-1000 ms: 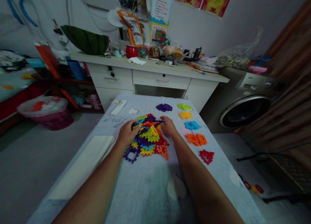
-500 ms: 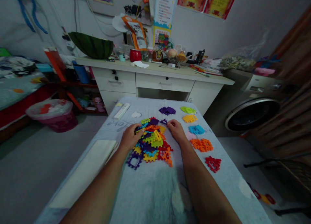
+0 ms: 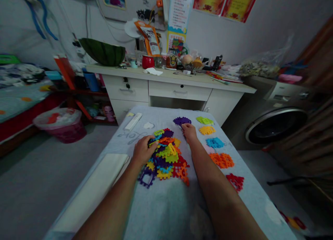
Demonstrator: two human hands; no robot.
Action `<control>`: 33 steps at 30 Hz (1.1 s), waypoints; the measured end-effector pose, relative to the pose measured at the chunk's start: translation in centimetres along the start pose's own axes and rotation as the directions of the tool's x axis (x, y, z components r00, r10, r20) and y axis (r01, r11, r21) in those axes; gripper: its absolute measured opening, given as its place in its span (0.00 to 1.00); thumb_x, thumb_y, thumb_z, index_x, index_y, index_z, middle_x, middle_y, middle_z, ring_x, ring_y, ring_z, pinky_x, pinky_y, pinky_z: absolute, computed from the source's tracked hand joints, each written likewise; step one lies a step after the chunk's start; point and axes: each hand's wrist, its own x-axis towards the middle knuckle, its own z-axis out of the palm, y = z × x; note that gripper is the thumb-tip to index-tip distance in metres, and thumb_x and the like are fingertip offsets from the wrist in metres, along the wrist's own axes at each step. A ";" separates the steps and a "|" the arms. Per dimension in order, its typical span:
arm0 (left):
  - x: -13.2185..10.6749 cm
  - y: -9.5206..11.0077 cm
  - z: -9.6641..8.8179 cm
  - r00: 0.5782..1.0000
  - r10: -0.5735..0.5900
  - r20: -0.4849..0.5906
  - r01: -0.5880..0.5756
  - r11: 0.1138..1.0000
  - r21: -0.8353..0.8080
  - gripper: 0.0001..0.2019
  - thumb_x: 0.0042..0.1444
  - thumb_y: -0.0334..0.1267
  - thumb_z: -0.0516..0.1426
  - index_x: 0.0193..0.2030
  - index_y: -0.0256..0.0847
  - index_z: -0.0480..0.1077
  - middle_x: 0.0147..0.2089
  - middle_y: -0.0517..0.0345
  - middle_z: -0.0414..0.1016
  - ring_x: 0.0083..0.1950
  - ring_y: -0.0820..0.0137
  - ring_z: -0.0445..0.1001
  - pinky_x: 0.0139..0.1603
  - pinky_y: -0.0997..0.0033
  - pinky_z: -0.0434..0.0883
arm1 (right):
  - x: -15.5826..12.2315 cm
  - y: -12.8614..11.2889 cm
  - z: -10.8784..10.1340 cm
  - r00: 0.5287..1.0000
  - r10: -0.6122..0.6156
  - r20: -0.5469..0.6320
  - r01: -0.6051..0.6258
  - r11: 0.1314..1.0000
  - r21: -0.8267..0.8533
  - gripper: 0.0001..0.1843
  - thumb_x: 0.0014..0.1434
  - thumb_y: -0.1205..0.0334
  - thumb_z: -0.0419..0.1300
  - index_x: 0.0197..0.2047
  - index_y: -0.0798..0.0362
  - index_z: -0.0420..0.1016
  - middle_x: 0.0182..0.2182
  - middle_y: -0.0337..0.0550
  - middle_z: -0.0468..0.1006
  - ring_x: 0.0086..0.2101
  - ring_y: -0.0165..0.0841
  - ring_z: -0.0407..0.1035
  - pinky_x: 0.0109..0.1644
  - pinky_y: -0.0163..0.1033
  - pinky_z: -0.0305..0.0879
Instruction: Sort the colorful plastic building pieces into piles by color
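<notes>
A heap of mixed coloured plastic puzzle tiles [image 3: 166, 155] lies in the middle of a table covered with a light blue cloth [image 3: 161, 205]. My left hand [image 3: 143, 150] rests on the heap's left side, fingers curled over some tiles. My right hand [image 3: 189, 131] reaches to the far side, fingers closed right beside the purple pile [image 3: 182, 121]; what it pinches is too small to make out. Sorted piles run down the right: green [image 3: 204, 120], yellow [image 3: 207, 130], blue [image 3: 215, 142], orange [image 3: 221, 160], red [image 3: 235, 181].
A white remote [image 3: 133, 121] and a folded cream cloth [image 3: 91, 188] lie on the table's left. Beyond stand a cluttered white desk [image 3: 179, 87] with a half watermelon [image 3: 102, 52], a washing machine [image 3: 275, 122] to the right and a pink bin [image 3: 61, 123] to the left.
My right hand has moved from the heap's far edge toward the purple pile. My left hand stays on the heap. The camera has tilted down slightly.
</notes>
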 end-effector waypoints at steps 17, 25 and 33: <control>-0.1 0.1 -0.2 1.000 -0.012 0.024 0.012 1.000 0.000 0.17 0.57 0.50 0.55 0.48 0.44 0.72 0.49 0.53 0.76 0.53 0.59 0.73 0.55 0.58 0.69 | 0.9 1.1 1.2 0.986 -0.164 0.012 0.164 0.975 -0.153 0.11 0.49 0.63 0.58 0.37 0.53 0.75 0.30 0.39 0.78 0.31 0.31 0.72 0.35 0.35 0.68; 0.0 0.1 -0.3 0.998 0.016 -0.064 -0.020 0.998 -0.063 0.14 0.55 0.48 0.57 0.43 0.43 0.73 0.56 0.50 0.69 0.60 0.59 0.68 0.64 0.57 0.63 | -0.6 -0.6 1.3 0.836 -0.286 0.468 0.495 0.761 -0.419 0.11 0.43 0.64 0.68 0.33 0.52 0.78 0.29 0.37 0.76 0.32 0.31 0.66 0.37 0.35 0.60; 0.0 -0.1 -0.2 0.998 0.043 -0.049 -0.048 0.994 -0.100 0.14 0.58 0.49 0.55 0.43 0.43 0.72 0.50 0.52 0.73 0.55 0.61 0.71 0.59 0.58 0.66 | -0.5 -0.8 0.4 0.899 -0.164 0.407 0.279 0.929 -0.242 0.09 0.40 0.67 0.64 0.30 0.52 0.75 0.19 0.29 0.66 0.22 0.25 0.58 0.26 0.31 0.50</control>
